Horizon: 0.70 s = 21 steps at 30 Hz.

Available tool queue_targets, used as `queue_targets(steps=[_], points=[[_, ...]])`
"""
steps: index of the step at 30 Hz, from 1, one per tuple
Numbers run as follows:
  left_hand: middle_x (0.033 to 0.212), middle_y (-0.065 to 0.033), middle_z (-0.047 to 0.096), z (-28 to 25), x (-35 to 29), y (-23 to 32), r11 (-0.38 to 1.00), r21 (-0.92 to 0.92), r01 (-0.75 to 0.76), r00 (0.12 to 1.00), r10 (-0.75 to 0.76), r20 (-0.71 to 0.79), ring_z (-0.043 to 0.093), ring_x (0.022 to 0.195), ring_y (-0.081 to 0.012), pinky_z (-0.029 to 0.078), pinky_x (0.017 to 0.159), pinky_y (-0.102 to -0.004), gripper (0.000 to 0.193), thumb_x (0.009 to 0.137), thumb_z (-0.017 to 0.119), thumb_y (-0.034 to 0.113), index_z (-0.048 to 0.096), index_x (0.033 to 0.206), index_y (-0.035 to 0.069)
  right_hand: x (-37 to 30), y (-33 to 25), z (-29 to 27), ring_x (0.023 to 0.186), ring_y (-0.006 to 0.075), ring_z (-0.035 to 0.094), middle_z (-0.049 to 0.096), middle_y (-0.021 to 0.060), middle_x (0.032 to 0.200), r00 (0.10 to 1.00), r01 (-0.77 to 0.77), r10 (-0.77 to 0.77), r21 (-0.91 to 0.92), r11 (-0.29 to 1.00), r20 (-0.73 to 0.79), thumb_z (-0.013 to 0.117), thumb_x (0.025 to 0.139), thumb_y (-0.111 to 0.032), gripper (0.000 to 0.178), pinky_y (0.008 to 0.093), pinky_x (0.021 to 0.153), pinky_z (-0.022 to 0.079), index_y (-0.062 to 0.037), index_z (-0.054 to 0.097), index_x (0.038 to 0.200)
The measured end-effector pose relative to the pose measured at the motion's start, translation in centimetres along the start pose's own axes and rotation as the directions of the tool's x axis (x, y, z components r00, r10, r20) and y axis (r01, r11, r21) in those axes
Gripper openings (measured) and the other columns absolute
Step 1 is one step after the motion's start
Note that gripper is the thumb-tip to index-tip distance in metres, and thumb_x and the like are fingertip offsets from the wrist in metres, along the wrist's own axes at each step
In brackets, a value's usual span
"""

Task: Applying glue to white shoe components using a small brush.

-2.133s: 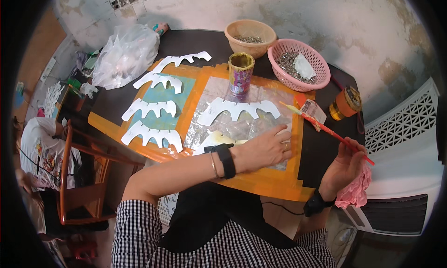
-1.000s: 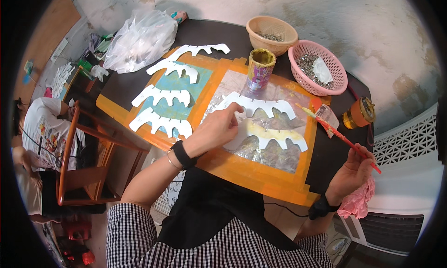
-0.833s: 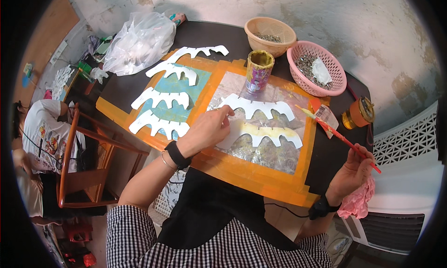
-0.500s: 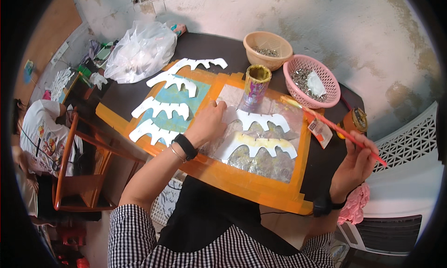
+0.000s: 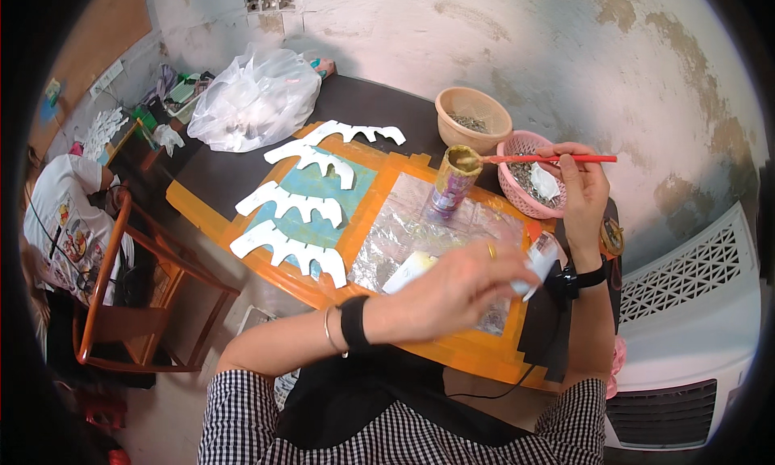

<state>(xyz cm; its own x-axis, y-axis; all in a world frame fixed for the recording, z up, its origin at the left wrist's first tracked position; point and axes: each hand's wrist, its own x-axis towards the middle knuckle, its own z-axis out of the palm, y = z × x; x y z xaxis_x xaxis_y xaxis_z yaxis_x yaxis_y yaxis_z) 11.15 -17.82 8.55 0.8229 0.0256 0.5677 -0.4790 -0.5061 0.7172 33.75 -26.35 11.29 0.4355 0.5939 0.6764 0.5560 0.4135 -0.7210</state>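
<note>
My right hand [image 5: 584, 198] grips a long red brush [image 5: 593, 158], held level, with its bristle end at the mouth of a glue-crusted can [image 5: 454, 189]. Blurred by motion, my left hand [image 5: 456, 291] hovers above the plastic-covered part of the board, its fingertips closed on a white scalloped cut-out [image 5: 534, 270], mostly smeared. Partly hidden under that hand lies another white cut-out [image 5: 410, 270] with a yellowish smear. Several more white scalloped cut-outs [image 5: 291, 251] lie in a column on the board's blue-green left half.
Orange tape [image 5: 367, 211] edges the board on a dark table. Behind the can are a tan basket [image 5: 476, 134] and a pink basket [image 5: 517, 198] of small metal pieces. A bulging plastic bag [image 5: 258, 102] stands back left. A person [image 5: 77, 223] sits beyond a wooden chair [image 5: 153, 303].
My left hand has moved right, lifting the upper cut-out off the plastic. My right hand has swung up and inward, bringing the brush from the table's right side to the can's mouth.
</note>
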Motion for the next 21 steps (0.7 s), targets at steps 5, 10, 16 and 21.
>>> queue_targets(steps=[5, 10, 16, 21], points=[[0.115, -0.0122, 0.063, 0.5, -5.4, 1.1, 0.913, -0.351, 0.206, 0.979, -0.194, 0.068, 0.061, 0.11, -0.0276, 0.048, 0.095, -0.0349, 0.032, 0.091, 0.067, 0.004, 0.066, 0.123, 0.008, 1.4, 1.0, 1.5, 0.101, 0.0195, 0.067, 0.067, 0.0146, 0.106, 0.992, -0.07, 0.073, -0.031, 0.997, 0.102, 0.048, 0.103, -0.006, 0.016, 0.0328, 0.091, 0.056, 0.0044, 0.059, 0.109], [0.12, -0.013, 0.059, 1.2, -11.7, -2.6, 0.798, -0.166, 0.58, 0.815, -0.568, 0.117, 0.061, 0.108, -0.0278, 0.048, 0.093, -0.0337, 0.033, 0.091, 0.069, 0.008, 0.065, 0.125, 0.006, 3.0, 2.9, 2.5, 0.099, 0.0179, 0.068, 0.068, 0.0121, 0.101, 0.98, -0.131, 0.141, -0.074, 0.989, 0.143, 0.05, 0.102, -0.006, 0.016, 0.0295, 0.085, 0.057, 0.0042, 0.059, 0.109], [0.111, -0.0149, 0.056, 1.5, -14.6, -2.5, 0.832, 0.136, 0.538, 0.838, -0.545, 0.013, 0.06, 0.096, -0.0312, 0.051, 0.083, -0.0374, 0.031, 0.089, 0.071, 0.014, 0.067, 0.119, 0.006, 4.5, 3.1, 4.2, 0.089, 0.0179, 0.07, 0.069, 0.0119, 0.096, 0.961, -0.175, 0.196, -0.119, 0.977, 0.196, 0.052, 0.101, -0.007, 0.015, 0.0292, 0.079, 0.059, 0.0044, 0.059, 0.109], [0.107, -0.0126, 0.055, 1.1, -15.0, -1.8, 0.816, 0.324, 0.479, 0.868, -0.494, -0.038, 0.058, 0.093, -0.0285, 0.05, 0.08, -0.0378, 0.03, 0.085, 0.075, 0.014, 0.07, 0.114, 0.008, 5.0, 4.8, 2.2, 0.086, 0.0179, 0.07, 0.069, 0.0136, 0.095, 0.97, -0.241, 0.241, 0.006, 0.971, -0.018, 0.053, 0.102, -0.01, 0.017, 0.0301, 0.073, 0.061, 0.0043, 0.059, 0.107]])
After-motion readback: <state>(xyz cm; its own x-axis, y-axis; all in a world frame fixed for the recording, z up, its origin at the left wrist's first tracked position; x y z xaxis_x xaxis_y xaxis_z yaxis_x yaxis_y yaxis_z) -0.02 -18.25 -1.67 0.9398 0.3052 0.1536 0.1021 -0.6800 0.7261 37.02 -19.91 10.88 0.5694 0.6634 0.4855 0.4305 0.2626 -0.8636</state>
